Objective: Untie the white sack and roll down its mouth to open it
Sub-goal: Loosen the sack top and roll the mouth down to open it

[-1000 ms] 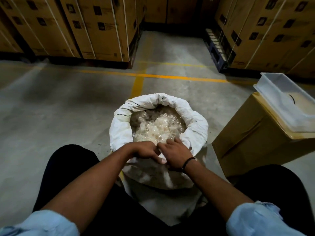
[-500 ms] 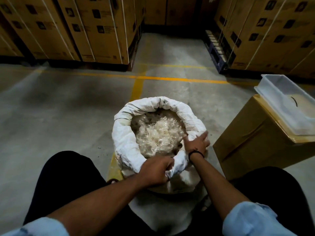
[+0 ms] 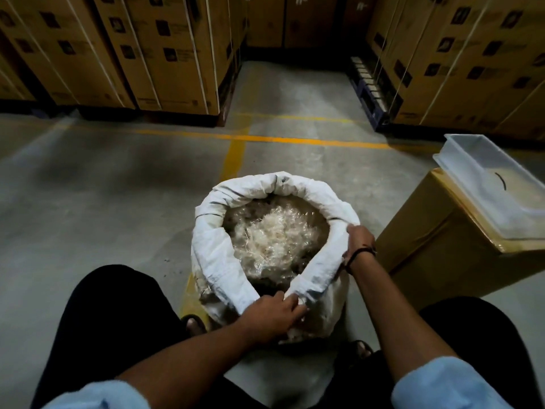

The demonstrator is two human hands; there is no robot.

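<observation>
The white sack (image 3: 216,252) stands on the concrete floor between my knees. Its mouth is open and rolled into a thick collar all round. Inside lies a heap of pale, clear plastic scraps (image 3: 274,234). My left hand (image 3: 272,315) grips the near part of the rolled rim, fingers curled over the cloth. My right hand (image 3: 358,242) holds the right side of the rim, its fingers hidden behind the roll. A black band circles my right wrist.
A brown carton (image 3: 436,249) stands right of the sack, with a clear plastic tray (image 3: 489,184) on top. Stacked strapped cartons (image 3: 165,51) line the back left and back right (image 3: 472,63). Yellow lines (image 3: 265,139) cross the floor. My sandalled foot (image 3: 193,324) rests by the sack.
Both hands started together at the near rim. My right hand slid along to the right side of the rim; my left stayed at the near edge. The sack's collar looks wider.
</observation>
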